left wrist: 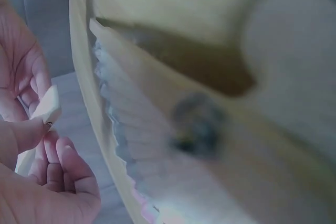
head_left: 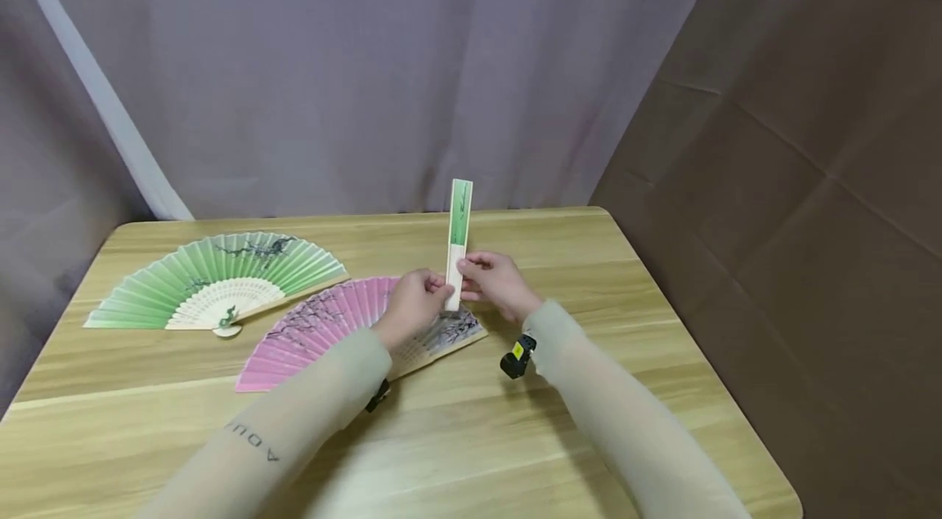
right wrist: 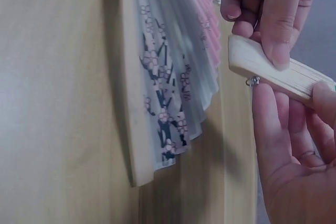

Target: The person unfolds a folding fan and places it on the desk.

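Held upright above the table is a folded hand fan (head_left: 459, 229), with green cloth at the top and pale wooden sticks below. My left hand (head_left: 414, 306) pinches its bottom end between thumb and fingers. Slightly higher on the sticks, my right hand (head_left: 500, 282) grips it from the other side. In the right wrist view the folded fan (right wrist: 273, 69) shows its stacked sticks and a small metal ring near the pivot end. Under the hands lies a spread pink and grey fan (head_left: 316, 331) with dark branches and blossoms, partly hidden by my left hand and forearm.
A spread green fan (head_left: 221, 282) with a dark branch print lies at the table's left, next to the pink one. The wooden table (head_left: 515, 437) meets a grey curtain (head_left: 353, 78) behind and a brown cloth (head_left: 795, 176) on the right.
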`<state>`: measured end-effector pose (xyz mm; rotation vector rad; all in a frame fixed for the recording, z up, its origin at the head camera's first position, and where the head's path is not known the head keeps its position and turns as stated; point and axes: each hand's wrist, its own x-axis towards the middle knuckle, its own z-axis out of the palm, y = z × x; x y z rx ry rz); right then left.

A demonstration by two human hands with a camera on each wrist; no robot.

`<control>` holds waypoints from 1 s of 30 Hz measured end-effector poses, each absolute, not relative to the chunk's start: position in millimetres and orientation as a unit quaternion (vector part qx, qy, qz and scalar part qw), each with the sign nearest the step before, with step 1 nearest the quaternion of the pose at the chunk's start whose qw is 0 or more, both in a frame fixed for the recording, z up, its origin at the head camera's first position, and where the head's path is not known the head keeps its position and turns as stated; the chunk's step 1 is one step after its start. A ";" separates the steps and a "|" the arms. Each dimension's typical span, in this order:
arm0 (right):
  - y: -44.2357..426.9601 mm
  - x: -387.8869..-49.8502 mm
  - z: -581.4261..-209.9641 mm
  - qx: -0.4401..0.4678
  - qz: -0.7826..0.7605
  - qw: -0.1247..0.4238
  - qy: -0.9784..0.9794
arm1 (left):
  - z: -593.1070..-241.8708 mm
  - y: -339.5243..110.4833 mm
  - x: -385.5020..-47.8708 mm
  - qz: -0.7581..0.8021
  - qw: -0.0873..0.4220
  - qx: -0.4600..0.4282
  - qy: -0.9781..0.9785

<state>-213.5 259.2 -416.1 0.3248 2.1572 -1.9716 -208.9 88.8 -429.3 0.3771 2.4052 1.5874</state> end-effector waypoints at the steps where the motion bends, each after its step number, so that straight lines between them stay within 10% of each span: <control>1: 258.6 -212.4 -416.8 0.107 -0.668 0.104 0.729 | -430.3 87.3 -208.1 0.545 0.120 0.129 0.820; 30: 243.3 -209.4 -429.1 0.112 -0.658 0.072 0.741 | -439.2 80.0 -213.5 0.582 0.150 0.068 0.796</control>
